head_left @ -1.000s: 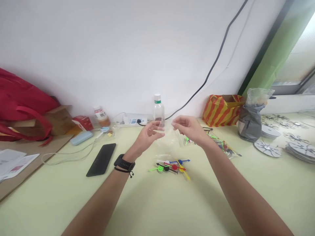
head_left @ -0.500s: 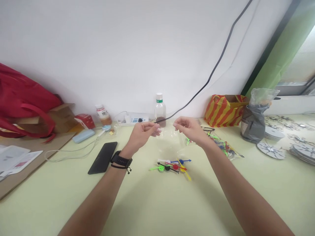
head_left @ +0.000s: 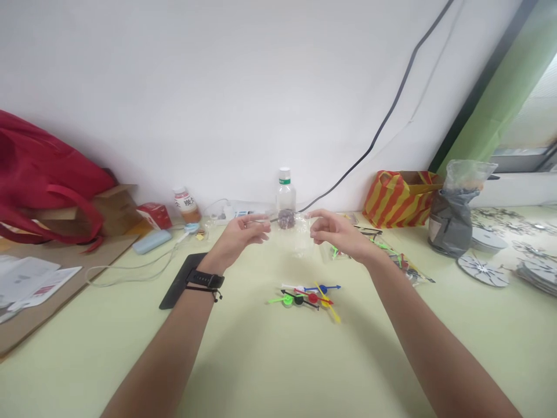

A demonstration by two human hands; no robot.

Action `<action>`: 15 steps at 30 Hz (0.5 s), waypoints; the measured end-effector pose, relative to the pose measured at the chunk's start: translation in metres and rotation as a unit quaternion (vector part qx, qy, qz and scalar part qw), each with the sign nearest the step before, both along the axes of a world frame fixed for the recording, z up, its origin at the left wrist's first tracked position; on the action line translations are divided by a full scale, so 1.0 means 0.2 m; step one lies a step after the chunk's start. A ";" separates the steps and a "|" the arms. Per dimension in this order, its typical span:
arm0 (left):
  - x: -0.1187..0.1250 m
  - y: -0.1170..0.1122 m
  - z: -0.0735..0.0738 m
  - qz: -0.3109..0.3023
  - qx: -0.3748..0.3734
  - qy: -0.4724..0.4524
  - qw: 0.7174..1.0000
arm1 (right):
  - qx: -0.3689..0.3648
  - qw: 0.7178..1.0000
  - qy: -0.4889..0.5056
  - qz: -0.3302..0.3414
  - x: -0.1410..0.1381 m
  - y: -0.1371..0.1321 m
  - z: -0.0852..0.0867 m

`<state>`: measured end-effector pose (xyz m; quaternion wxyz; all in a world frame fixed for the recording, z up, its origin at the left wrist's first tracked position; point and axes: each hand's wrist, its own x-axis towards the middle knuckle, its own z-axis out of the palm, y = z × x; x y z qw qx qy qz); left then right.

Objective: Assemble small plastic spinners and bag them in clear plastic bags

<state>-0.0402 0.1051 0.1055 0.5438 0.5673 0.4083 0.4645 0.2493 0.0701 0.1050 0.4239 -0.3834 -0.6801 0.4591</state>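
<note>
A clear plastic bag (head_left: 301, 237) hangs between my hands above the table, its outline faint against the bottle behind. My right hand (head_left: 337, 233) is closed in a pinch on the bag's right side. To the left of the bag, my left hand (head_left: 240, 238) has its thumb and fingers apart and holds nothing that I can see; a black watch (head_left: 205, 280) is on that wrist. Below the hands lies a small loose pile of plastic arrow spinners (head_left: 310, 297) in green, black, white, red, blue and yellow.
Filled bags of colored spinners (head_left: 398, 258) lie beyond my right forearm. A bottle (head_left: 285, 197) stands by the wall, a black phone (head_left: 178, 284) lies left. Farther right are a striped bag (head_left: 394, 197), a grey bag (head_left: 450, 226) and slotted discs (head_left: 483, 270).
My left hand has moved slightly left and its fingers have opened from a pinch. The clear bag now hangs from my right hand. The spinner pile has stayed in place.
</note>
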 end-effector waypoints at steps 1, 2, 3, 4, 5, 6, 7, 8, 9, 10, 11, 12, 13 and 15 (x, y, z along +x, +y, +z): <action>0.00 0.00 0.00 -0.007 0.004 0.014 1.000 | 0.009 1.000 0.010 -0.008 -0.01 0.01 -0.01; 0.00 0.00 -0.01 -0.009 0.008 0.018 1.000 | 0.020 0.999 0.023 -0.022 -0.01 0.02 -0.02; 0.01 0.00 -0.02 -0.009 0.010 0.015 1.000 | 0.035 0.998 0.032 -0.043 -0.01 0.04 -0.04; 0.02 -0.01 -0.02 -0.011 0.011 0.008 1.000 | 0.057 0.995 0.037 -0.071 -0.02 0.05 -0.05; 0.02 -0.01 -0.02 -0.015 0.011 0.004 1.000 | 0.084 0.991 0.033 -0.102 -0.02 0.06 -0.06; 0.03 -0.01 -0.02 -0.021 0.011 0.002 1.000 | 0.117 0.983 0.021 -0.137 -0.02 0.08 -0.08; 0.03 -0.01 -0.02 -0.026 0.011 0.003 1.000 | 0.153 0.974 0.003 -0.170 -0.02 0.09 -0.08; 0.04 -0.02 -0.02 -0.033 0.009 0.005 0.999 | 0.189 0.962 -0.019 -0.198 -0.02 0.09 -0.09; 0.04 -0.02 -0.01 -0.037 0.008 0.006 0.999 | 0.222 0.949 -0.041 -0.220 -0.03 0.09 -0.09; 0.04 -0.02 -0.01 -0.041 0.006 0.007 0.999 | 0.245 0.939 -0.059 -0.233 -0.03 0.09 -0.10; 0.04 -0.03 -0.01 -0.047 0.004 0.008 0.999 | 0.253 0.936 -0.071 -0.235 -0.03 0.09 -0.10; 0.04 -0.03 -0.01 -0.054 0.003 0.008 0.999 | 0.241 0.940 -0.073 -0.229 -0.04 0.09 -0.10; 0.04 -0.03 -0.01 -0.062 0.003 0.008 0.998 | 0.210 0.951 -0.063 -0.218 -0.04 0.09 -0.11; 0.04 -0.04 -0.01 -0.081 0.005 0.006 0.997 | 0.119 0.974 -0.025 -0.190 -0.06 0.09 -0.12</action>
